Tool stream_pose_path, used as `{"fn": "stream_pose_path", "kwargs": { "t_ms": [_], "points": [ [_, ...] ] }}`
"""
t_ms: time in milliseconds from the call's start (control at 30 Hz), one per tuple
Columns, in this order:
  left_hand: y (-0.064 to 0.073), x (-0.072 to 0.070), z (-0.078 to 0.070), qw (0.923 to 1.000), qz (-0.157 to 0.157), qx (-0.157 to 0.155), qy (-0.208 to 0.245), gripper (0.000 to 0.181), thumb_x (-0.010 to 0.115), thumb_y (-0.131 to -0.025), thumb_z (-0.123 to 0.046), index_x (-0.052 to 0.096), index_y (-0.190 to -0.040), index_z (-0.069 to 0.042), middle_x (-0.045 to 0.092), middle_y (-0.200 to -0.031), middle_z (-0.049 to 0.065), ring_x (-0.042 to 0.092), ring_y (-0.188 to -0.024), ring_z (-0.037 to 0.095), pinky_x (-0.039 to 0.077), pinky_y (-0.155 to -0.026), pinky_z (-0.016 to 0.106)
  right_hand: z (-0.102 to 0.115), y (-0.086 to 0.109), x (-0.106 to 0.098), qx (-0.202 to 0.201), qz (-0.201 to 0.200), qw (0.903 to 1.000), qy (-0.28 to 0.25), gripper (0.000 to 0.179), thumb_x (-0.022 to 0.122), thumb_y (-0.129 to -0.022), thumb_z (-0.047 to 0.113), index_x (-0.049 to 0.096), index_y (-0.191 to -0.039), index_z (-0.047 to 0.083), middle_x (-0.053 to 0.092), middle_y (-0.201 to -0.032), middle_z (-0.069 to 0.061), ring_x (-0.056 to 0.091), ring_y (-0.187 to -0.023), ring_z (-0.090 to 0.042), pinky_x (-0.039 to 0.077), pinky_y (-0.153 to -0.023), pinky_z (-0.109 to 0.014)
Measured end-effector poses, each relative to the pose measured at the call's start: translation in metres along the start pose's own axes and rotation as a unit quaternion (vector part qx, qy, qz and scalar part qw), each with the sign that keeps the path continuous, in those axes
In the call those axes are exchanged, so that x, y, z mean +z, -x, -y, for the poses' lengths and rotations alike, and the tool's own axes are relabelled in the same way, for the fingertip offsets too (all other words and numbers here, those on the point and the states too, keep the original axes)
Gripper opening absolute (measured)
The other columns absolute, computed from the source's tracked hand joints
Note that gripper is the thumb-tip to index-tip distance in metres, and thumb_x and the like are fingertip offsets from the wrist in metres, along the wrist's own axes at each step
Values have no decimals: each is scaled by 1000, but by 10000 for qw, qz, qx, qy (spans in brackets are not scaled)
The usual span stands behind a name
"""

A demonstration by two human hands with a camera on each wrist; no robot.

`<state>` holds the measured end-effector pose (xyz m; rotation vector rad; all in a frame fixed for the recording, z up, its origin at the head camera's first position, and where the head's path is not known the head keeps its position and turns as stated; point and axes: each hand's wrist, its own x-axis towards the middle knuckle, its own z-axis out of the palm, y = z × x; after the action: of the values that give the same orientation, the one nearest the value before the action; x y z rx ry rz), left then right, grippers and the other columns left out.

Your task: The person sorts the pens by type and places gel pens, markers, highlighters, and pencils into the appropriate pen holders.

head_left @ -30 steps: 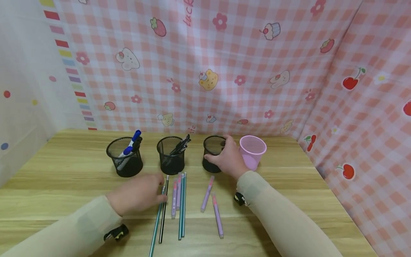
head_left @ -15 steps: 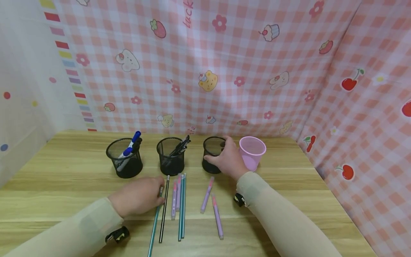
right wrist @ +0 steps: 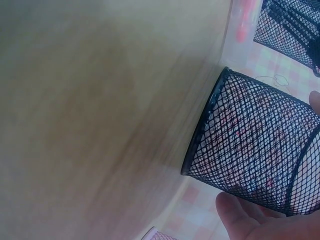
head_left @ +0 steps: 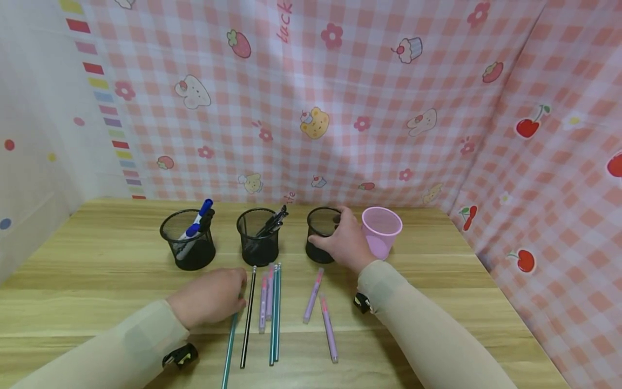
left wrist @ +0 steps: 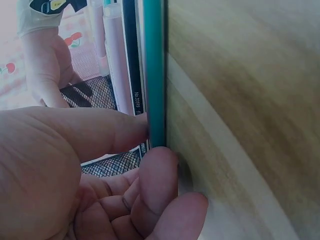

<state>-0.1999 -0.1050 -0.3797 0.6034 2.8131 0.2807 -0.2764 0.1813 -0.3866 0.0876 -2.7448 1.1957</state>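
Near the upper end of a teal pencil (head_left: 229, 351), my left hand (head_left: 209, 297) pinches it between thumb and fingers; the left wrist view shows the pencil (left wrist: 156, 75) close to the wooden tabletop. My right hand (head_left: 351, 240) grips the third black mesh pen cup (head_left: 319, 254) around its side, thumb at the front. This cup stands upright and no pens show inside it. Just right of the left hand lies a black pencil (head_left: 248, 319). Beyond it are two more teal pencils (head_left: 275, 329) and purple highlighters (head_left: 263, 310) with pink tips.
Two other black mesh cups stand at the back: one holds blue and black markers (head_left: 199, 219), the other black pens (head_left: 273, 221). A pink cup (head_left: 381, 232) stands right of the right hand. Two highlighters (head_left: 329, 329) lie apart before it. Patterned cloth (head_left: 311, 81) hangs behind the table.
My left hand has taken hold of the teal pencil and drawn it slightly left, away from the black pencil. The right hand has stayed on the mesh cup.
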Motion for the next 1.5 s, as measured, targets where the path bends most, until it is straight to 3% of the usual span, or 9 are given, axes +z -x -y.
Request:
{"fn": "stream_pose_path", "kwargs": {
  "t_ms": [300, 533, 767, 967, 1167, 1367, 1500],
  "points": [
    [1, -1, -1, 9985, 70, -195, 506, 18, 75, -86, -6, 62, -99, -6, 62, -78, 2, 58, -70, 19, 54, -67, 38, 1, 1, 0, 72, 0, 10000, 50, 103, 91, -81, 38, 32, -156, -1, 55, -142, -23, 58, -131, -37, 50, -112, -50],
    [0, 2, 1, 9972, 69, -271, 695, 26, 74, -80, -3, 60, -102, -7, 62, -78, 3, 57, -69, 21, 50, -63, 36, 1, 1, 0, 60, 33, 9999, 76, 103, 91, -81, 39, 32, -156, -1, 55, -142, -23, 58, -130, -37, 50, -111, -50],
    [1, -1, 3, 9936, 1, -415, 1051, 26, 72, -85, -5, 59, -108, -8, 62, -80, 4, 56, -67, 19, 48, -60, 34, 1, 1, 0, 30, 19, 9999, 114, 103, 92, -81, 39, 33, -155, -2, 55, -142, -23, 59, -129, -37, 50, -111, -49],
    [5, -18, -2, 9901, -440, -406, 1273, 40, 65, -91, -10, 56, -130, -5, 56, -67, 1, 46, -53, 14, 36, -52, 30, 2, 1, -1, 93, 39, 9998, 153, 104, 91, -81, 40, 32, -157, -1, 54, -143, -23, 58, -131, -37, 49, -112, -50],
    [10, -36, -5, 9813, -1090, -150, 1581, 37, 62, -93, -11, 52, -129, -5, 58, -75, 2, 47, -54, 14, 37, -50, 30, 2, 2, -2, 105, 49, 9998, 132, 105, 91, -81, 39, 31, -158, -1, 54, -143, -24, 58, -131, -38, 49, -112, -50],
    [12, -47, -7, 9632, -1716, 61, 2067, 32, 60, -95, -12, 49, -125, -8, 60, -84, 4, 47, -56, 16, 39, -49, 30, 2, 2, -2, 95, 42, 9999, 124, 107, 91, -81, 40, 31, -159, -2, 55, -143, -24, 58, -132, -38, 49, -112, -50],
    [10, -50, -9, 9417, -2324, 253, 2419, 29, 59, -97, -11, 51, -124, -7, 63, -93, 7, 54, -64, 18, 45, -53, 29, 2, 2, -2, 74, 23, 9999, 99, 106, 91, -81, 39, 31, -158, -2, 56, -143, -24, 58, -132, -38, 50, -112, -50]
  ]
}}
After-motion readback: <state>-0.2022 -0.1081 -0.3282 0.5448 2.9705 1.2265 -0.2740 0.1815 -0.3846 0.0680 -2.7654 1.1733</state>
